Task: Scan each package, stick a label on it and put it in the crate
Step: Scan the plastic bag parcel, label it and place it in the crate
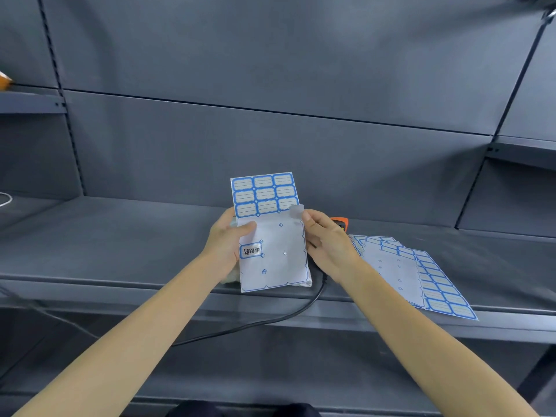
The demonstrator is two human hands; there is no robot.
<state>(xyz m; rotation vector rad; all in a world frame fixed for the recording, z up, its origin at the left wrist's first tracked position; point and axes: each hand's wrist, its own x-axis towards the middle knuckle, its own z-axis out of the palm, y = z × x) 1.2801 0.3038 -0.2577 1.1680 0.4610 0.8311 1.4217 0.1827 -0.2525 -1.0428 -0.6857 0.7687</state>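
My left hand [229, 239] grips a label sheet [267, 224] together with a pale package [231, 278] that shows only at the sheet's lower edges. The sheet has blue-framed labels across its top rows, a bare lower part, and one written label at its left side. My right hand [323, 239] pinches a peeled label [296, 211] at the sheet's right edge, lifted off the backing. An orange and black scanner [341, 222] lies on the shelf behind my right hand, mostly hidden, with its black cable [270, 322] running down to the left. No crate is in view.
Several more label sheets [421, 275] lie fanned on the dark grey shelf [120, 236] to the right, reaching its front edge. Side shelves stand at the far left [30, 100] and right [523, 155]. A white cable [6, 200] shows at the left edge.
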